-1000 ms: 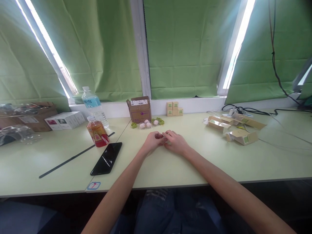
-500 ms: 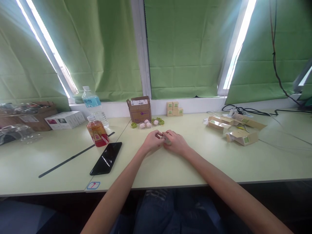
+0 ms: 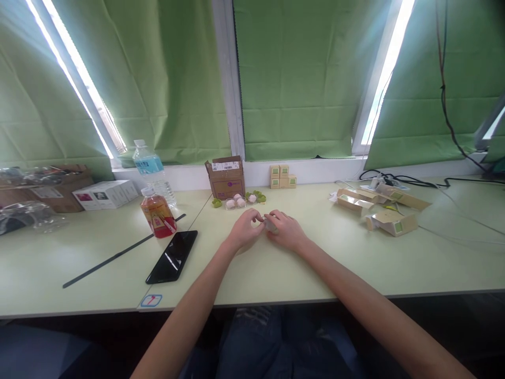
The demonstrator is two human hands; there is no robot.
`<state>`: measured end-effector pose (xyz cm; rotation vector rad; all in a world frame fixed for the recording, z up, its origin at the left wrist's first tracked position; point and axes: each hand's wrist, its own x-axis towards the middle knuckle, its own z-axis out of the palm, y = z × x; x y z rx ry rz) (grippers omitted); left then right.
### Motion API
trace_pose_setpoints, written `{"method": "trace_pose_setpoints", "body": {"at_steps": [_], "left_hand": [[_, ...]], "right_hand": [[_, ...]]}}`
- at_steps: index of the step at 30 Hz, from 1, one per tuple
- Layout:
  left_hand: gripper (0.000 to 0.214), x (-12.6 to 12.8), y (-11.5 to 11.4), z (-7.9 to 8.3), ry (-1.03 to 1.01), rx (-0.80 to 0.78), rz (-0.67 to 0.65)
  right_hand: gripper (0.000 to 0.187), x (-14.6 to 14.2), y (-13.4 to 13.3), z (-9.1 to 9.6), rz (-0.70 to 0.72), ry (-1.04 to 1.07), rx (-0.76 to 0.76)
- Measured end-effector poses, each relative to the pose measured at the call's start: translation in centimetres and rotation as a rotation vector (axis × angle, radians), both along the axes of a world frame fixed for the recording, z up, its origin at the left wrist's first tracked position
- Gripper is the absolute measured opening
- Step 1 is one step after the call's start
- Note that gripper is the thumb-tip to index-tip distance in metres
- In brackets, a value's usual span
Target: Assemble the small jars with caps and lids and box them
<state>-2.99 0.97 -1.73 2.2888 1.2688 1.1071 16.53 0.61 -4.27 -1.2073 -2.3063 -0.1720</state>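
Observation:
My left hand (image 3: 244, 230) and my right hand (image 3: 286, 230) meet over the pale green table (image 3: 276, 263), fingertips pinched together on a small tan box (image 3: 270, 225). Most of the box is hidden by my fingers. Just beyond my hands lie several small pink and green pieces (image 3: 239, 200) in front of a brown cardboard box (image 3: 226, 178). A short stack of small tan boxes (image 3: 282, 176) stands by the window ledge.
A black phone (image 3: 172, 256), a red drink bottle (image 3: 157, 212), a water bottle (image 3: 152, 169) and a black strip (image 3: 114, 258) lie to the left. White cartons (image 3: 105, 194) and plastic bags sit far left. Flat tan box blanks (image 3: 379, 208) and cables (image 3: 410, 180) are on the right.
My fingers have shifted slightly on the small box, and it shows a little more between my hands. Nothing else has moved.

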Motion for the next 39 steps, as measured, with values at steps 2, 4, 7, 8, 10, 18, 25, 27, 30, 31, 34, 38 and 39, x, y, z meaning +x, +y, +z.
{"method": "trace_pose_setpoints", "body": {"at_steps": [2, 4, 7, 8, 10, 18, 25, 27, 30, 31, 34, 38, 39], "left_hand": [[0.019, 0.1, 0.0, -0.1, -0.005, 0.022, 0.002], [0.026, 0.2, 0.1, -0.2, -0.013, 0.029, 0.013], [0.028, 0.4, 0.1, -0.4, -0.038, 0.015, 0.015], [0.027, 0.5, 0.1, -0.4, -0.049, 0.009, 0.018], [0.024, 0.6, 0.0, -0.4, -0.074, -0.003, 0.025], [0.031, 0.8, 0.1, -0.5, -0.273, -0.158, -0.003], [0.038, -0.1, 1.4, 0.5, -0.837, -0.425, -0.006], [0.029, -0.6, 1.7, 0.8, -0.985, -0.449, -0.003], [0.025, -0.9, 1.7, 1.0, -1.059, -0.467, -0.041], [0.026, -0.8, 1.5, 0.9, -1.052, -0.468, -0.063], [0.035, 0.3, 0.8, 0.6, -0.971, -0.476, -0.157], [0.043, 2.4, -0.5, 0.0, -0.841, -0.522, -0.311], [0.043, 2.8, -0.8, -0.1, -0.809, -0.531, -0.333]], "right_hand": [[0.048, 0.0, 0.0, -0.1, 0.004, 0.007, 0.007], [0.048, -0.1, 0.0, -0.2, 0.006, 0.022, 0.003], [0.048, -0.2, 0.0, -0.2, 0.006, 0.063, -0.02], [0.048, -0.3, 0.0, -0.3, 0.005, 0.081, -0.032], [0.047, -0.4, 0.0, -0.3, 0.002, 0.123, -0.056], [0.036, -0.6, 0.3, -0.3, 0.064, 0.31, -0.101], [0.048, -0.4, 0.9, -0.8, 0.126, 0.436, -0.222], [0.049, -0.5, 0.8, -0.7, 0.147, 0.486, -0.263], [0.04, -0.4, 0.6, -0.3, 0.163, 0.529, -0.201], [0.034, -0.2, 0.7, -0.2, 0.137, 0.527, -0.134], [0.026, 0.5, 0.9, -0.2, -0.079, 0.471, 0.076], [0.035, 1.3, 1.3, -0.6, -0.401, 0.286, 0.085], [0.037, 1.3, 1.4, -0.6, -0.442, 0.241, 0.065]]}}
